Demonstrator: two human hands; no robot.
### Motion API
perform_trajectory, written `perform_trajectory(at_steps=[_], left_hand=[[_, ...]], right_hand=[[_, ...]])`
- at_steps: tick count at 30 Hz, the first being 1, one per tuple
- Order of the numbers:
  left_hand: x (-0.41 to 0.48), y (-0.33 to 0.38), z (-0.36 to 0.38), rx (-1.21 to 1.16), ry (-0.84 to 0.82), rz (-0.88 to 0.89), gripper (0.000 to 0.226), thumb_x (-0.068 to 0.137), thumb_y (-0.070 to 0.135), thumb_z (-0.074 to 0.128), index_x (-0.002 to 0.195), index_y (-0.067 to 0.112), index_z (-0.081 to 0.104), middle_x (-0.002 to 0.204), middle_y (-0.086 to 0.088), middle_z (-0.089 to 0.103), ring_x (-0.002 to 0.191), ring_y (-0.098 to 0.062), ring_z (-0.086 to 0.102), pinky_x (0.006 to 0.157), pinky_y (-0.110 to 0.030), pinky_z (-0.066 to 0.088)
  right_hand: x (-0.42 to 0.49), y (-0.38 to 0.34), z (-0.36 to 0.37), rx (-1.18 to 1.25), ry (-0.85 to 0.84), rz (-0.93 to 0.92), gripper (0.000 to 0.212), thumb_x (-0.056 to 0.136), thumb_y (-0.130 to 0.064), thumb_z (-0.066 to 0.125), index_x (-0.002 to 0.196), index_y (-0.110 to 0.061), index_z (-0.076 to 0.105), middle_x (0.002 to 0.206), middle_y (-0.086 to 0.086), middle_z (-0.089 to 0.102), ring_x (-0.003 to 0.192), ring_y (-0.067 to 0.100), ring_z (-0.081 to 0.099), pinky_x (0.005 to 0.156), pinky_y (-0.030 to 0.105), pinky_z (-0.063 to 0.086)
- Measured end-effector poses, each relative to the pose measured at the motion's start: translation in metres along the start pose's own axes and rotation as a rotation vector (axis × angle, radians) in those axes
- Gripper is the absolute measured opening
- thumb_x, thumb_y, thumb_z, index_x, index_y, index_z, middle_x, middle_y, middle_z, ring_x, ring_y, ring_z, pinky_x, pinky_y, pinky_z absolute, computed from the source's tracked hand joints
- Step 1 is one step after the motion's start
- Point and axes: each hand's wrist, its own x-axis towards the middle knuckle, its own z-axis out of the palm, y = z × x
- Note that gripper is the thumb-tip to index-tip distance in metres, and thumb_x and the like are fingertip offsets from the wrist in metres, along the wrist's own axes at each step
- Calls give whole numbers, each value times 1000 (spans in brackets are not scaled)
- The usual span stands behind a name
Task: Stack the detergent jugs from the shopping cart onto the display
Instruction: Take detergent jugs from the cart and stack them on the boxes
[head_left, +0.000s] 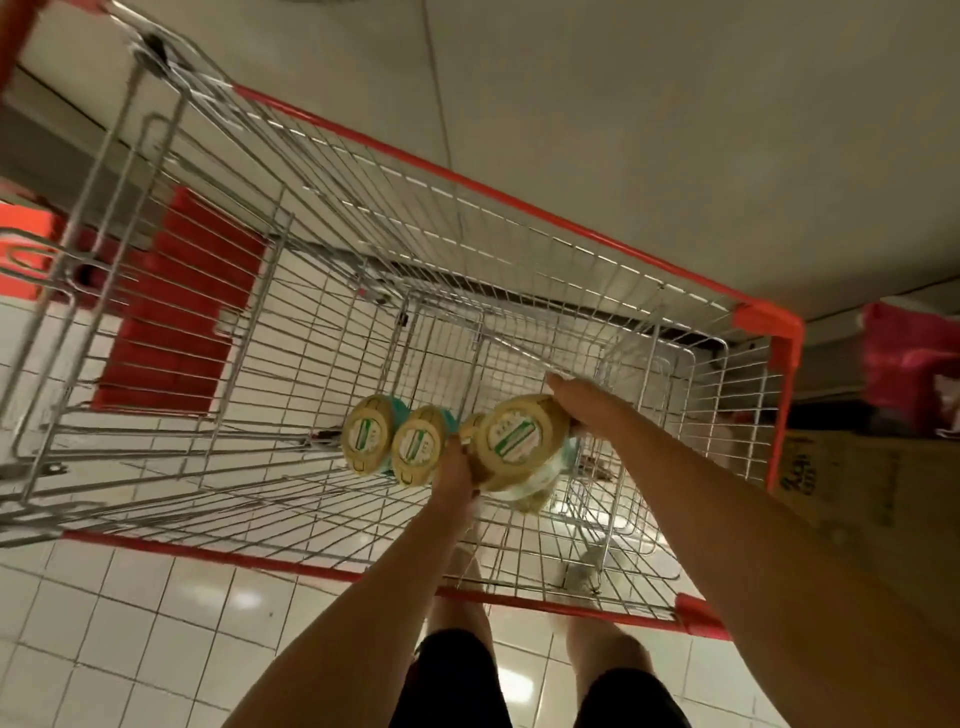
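I look straight down into a wire shopping cart with red trim. Three detergent jugs with round gold caps are in it. Two jugs stand side by side on the cart floor. The third jug is larger in view and raised above the others, held between both hands. My left hand grips its left side. My right hand is wrapped over its far right side. The jug bodies below the caps are mostly hidden; a bit of teal and white shows.
The cart's red child seat flap is at the left. A cardboard box and a pink package sit right of the cart. A pale display surface runs beyond the cart's far rim. White floor tiles lie below.
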Motion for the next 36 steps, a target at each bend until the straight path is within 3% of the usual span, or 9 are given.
perform_trajectory(at_steps=[5, 9, 12, 16, 19, 21, 25, 29, 36], left_hand=[[-50, 29, -2, 219, -45, 426, 38, 107, 35, 43, 128, 19, 72, 109, -3, 79, 110, -28, 71, 89, -44, 58], [-108, 49, 9, 340, -207, 753, 51, 91, 32, 61, 136, 55, 61, 141, -2, 64, 133, -26, 59, 107, -55, 53], [-149, 56, 32, 434, -293, 941, 61, 95, 53, 67, 152, 52, 47, 152, 6, 52, 144, -19, 50, 112, -48, 51], [-197, 59, 92, 393, -392, 922, 88, 77, 78, 76, 151, 39, 50, 147, -5, 54, 132, -23, 63, 97, -44, 61], [-224, 45, 147, 536, -424, 944, 93, 75, 89, 65, 147, 32, 54, 141, -9, 56, 129, -29, 63, 103, -57, 57], [-241, 25, 183, 639, -446, 945, 95, 69, 96, 60, 141, 34, 58, 136, -4, 59, 123, -24, 66, 101, -53, 58], [-273, -24, 239, 731, -571, 884, 84, 70, 92, 62, 137, 42, 61, 135, 6, 64, 113, -9, 72, 82, -26, 63], [-297, -74, 278, 768, -653, 851, 70, 68, 96, 58, 120, 49, 65, 110, 20, 78, 96, 1, 76, 68, -10, 56], [-319, -149, 327, 822, -755, 732, 66, 70, 90, 66, 116, 42, 65, 112, 4, 80, 97, -14, 79, 80, -37, 66]], right_hand=[[-59, 0, -54, 424, -69, -54, 28, 112, -15, 50, 126, 5, 63, 115, 20, 70, 107, 33, 71, 98, 49, 61], [-120, 21, -91, 638, -57, -52, 32, 110, -4, 39, 87, -2, 61, 68, 11, 65, 51, 15, 69, 49, 29, 60], [-167, 55, -122, 821, -123, -147, 38, 109, -1, 39, 87, 6, 69, 80, 18, 72, 63, 20, 76, 51, 26, 60], [-222, 113, -151, 935, -145, -285, 39, 111, -34, 53, 114, -5, 78, 117, 24, 73, 101, 40, 78, 70, 39, 66], [-249, 163, -166, 916, -5, -291, 70, 101, -72, 45, 124, -11, 71, 108, 21, 77, 91, 37, 79, 67, 40, 65], [-266, 200, -177, 954, 97, -261, 78, 91, -82, 44, 124, -16, 71, 114, 22, 74, 90, 37, 80, 67, 41, 65], [-300, 278, -197, 1028, 253, -199, 83, 87, -89, 40, 125, -22, 72, 111, 22, 76, 81, 31, 75, 62, 36, 60], [-333, 343, -206, 1114, 341, -140, 84, 89, -90, 39, 114, -17, 73, 84, 18, 78, 58, 25, 67, 52, 31, 55], [-377, 428, -219, 1030, 501, -128, 77, 93, -87, 26, 114, -25, 66, 108, 14, 72, 80, 25, 73, 62, 30, 62]])
